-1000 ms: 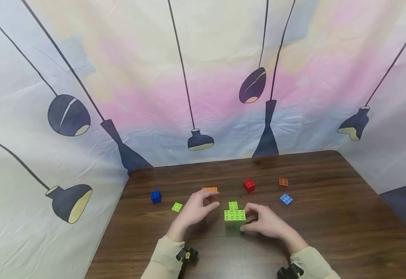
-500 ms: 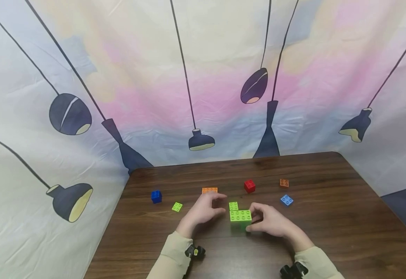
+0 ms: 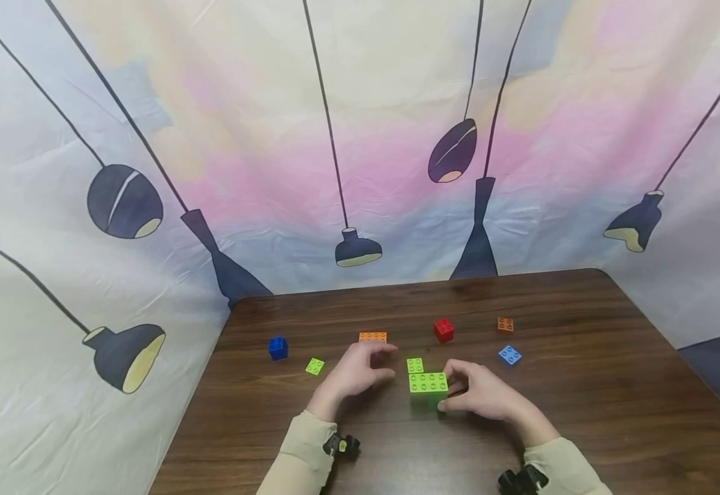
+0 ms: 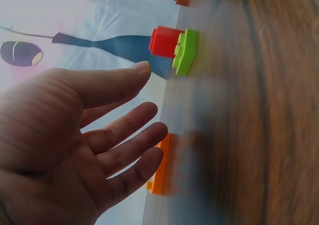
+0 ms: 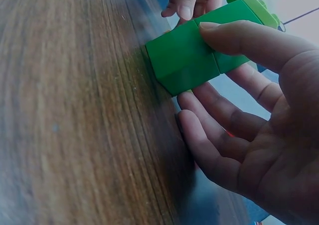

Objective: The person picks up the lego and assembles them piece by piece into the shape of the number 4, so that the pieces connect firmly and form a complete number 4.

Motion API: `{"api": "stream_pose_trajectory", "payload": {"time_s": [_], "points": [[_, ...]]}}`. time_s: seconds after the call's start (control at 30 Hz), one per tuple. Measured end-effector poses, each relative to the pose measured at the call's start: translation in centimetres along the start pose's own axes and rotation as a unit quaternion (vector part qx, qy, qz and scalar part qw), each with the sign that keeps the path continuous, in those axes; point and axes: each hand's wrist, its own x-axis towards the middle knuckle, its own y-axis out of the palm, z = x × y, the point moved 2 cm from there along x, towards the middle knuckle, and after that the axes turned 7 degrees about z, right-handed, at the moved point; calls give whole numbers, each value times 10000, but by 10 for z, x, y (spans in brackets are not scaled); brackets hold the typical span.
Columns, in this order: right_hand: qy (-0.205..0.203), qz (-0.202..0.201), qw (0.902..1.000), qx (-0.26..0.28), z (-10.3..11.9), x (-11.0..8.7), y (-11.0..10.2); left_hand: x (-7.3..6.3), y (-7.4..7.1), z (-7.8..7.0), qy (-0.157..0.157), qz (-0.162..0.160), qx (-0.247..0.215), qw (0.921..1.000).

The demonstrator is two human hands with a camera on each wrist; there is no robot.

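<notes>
My right hand [image 3: 480, 392] grips the right end of a toy-brick stack [image 3: 428, 385], thumb on the near side and fingers behind. Two dark green bricks [image 5: 187, 58] form its lower part, topped by a lime plate with studs [image 5: 251, 5]. Whether the stack touches the table cannot be told. To its left, my left hand [image 3: 356, 371] hovers with loosely bent fingers, holding nothing. Just behind the stack lies a small lime square plate [image 3: 415, 366]. Beyond the left fingers is an orange brick [image 3: 373, 337], partly hidden in the head view.
Around the brown wooden table [image 3: 582, 392] lie a dark blue brick [image 3: 278, 348], another lime plate [image 3: 314, 366], a red brick [image 3: 443, 330], an orange-brown plate [image 3: 505, 324] and a light blue plate [image 3: 510, 355]. A painted cloth [image 3: 260, 137] hangs behind the table.
My right hand and the green stack have shifted slightly right past the small lime plate behind. My left hand moved a little right, then slightly back left.
</notes>
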Motion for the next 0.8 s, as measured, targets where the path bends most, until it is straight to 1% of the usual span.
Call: {"api": "stream_pose_trajectory", "payload": {"time_s": [0.1, 0.3, 0.37, 0.47, 0.53, 0.6, 0.8], "points": [[8, -13, 10000, -7, 1, 0, 0, -2, -6, 5, -82, -157, -46, 9998], [61, -57, 10000, 3, 1, 0, 1, 2, -16, 14, -377, -801, -178, 9959], [72, -68, 10000, 4, 1, 0, 0, 5, -18, 17, -417, -1000, -109, 9941], [92, -73, 9999, -7, 0, -1, 0, 11, -22, 20, -420, -1199, 219, 9917], [99, -73, 9999, -10, 0, -1, 1, 15, -24, 22, -428, -1245, 395, 9905], [110, -68, 9999, -4, 0, -1, 1, 18, -25, 23, -470, -1224, 526, 9900], [143, -56, 9999, 50, 0, -1, 2, 24, -28, 29, -634, -989, 569, 9914]]}}
